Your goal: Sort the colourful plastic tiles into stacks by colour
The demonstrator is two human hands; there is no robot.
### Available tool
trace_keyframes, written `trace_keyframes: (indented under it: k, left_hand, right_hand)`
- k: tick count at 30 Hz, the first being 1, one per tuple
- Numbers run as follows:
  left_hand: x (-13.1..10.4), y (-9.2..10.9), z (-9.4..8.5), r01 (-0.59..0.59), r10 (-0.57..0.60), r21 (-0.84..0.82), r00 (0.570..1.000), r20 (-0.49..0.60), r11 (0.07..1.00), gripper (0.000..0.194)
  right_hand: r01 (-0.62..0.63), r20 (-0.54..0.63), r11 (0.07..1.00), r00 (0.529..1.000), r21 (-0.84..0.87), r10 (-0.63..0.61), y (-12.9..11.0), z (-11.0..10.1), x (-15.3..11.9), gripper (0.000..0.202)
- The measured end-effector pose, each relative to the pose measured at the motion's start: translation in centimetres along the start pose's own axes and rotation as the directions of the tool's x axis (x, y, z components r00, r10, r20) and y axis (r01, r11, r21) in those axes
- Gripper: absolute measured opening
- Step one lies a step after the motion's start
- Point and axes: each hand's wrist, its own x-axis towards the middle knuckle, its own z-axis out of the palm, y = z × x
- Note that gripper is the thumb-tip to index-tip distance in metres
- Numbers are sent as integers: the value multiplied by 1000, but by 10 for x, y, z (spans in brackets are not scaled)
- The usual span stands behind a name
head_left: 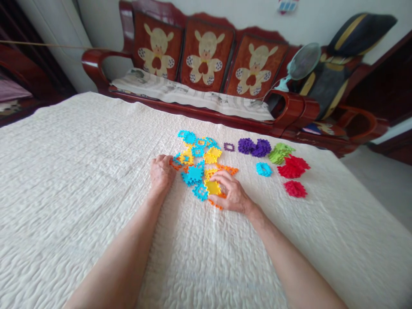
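Observation:
A loose pile of blue, yellow and orange plastic tiles lies mid-table, among them a blue tile and a yellow tile. At the pile's left edge rests my left hand, fingers curled beside a blue and a red-orange piece; what they hold, if anything, is hidden. My right hand is at the right side, thumb and fingers spread around the yellow tile and over orange pieces, gripping nothing visibly. Right of the pile are a purple frame, purple stacks and a small blue stack.
Green pieces, a red heap and a smaller red stack lie farther right on the white quilted cover. Behind the table stands a wooden sofa with bear-patterned cushions; a fan is at its right.

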Motion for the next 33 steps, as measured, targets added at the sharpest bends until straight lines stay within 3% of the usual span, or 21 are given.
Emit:
trace_keyframes:
  k: [3, 8, 12, 17, 22, 24, 27, 30, 33]
  left_hand:
    - [0, -1, 0, -3, 3, -4, 1000, 0, 1000, 39]
    - [0, 0, 1, 8, -8, -2, 1000, 2, 1000, 39]
    - [0, -1, 1, 3, -3, 3, 1000, -2, 1000, 41]
    - [0, -2, 1, 3, -3, -9, 1000, 1, 1000, 40]
    - [1, -2, 2, 17, -17, -7, 1000, 15, 1000, 39]
    - [1, -2, 2, 18, -18, -2, 1000, 15, 1000, 40]
    - [1, -1, 1, 8, -8, 8, 1000, 13, 1000, 40]
    - [1, 1, 0, 6, -6, 19, 1000, 13, 1000, 42]
    - [1, 1, -1, 3, -3, 28, 1000, 13, 1000, 44]
  right_hand:
    - [-53, -172, 996, 984, -70, 40, 12, -2, 0, 33]
    - [-97, -214, 984, 975, -150, 64, 4, -5, 2, 26]
    - [-28, -72, 990, 997, -141, 18, -16, -1, 4, 16]
    - [17, 113, 983, 994, -182, 4, -25, 7, 2, 38]
    - [44, 173, 968, 985, -246, 0, -25, 9, 1, 36]
    - [42, 122, 978, 992, -205, -17, -24, 9, 2, 23]
    - [-69, -71, 996, 995, -59, 65, -17, 9, 3, 19]
    - [-244, -236, 960, 933, 137, 271, -6, 7, 4, 19]
    - [-348, -290, 877, 847, 333, 446, 7, 2, 3, 23]
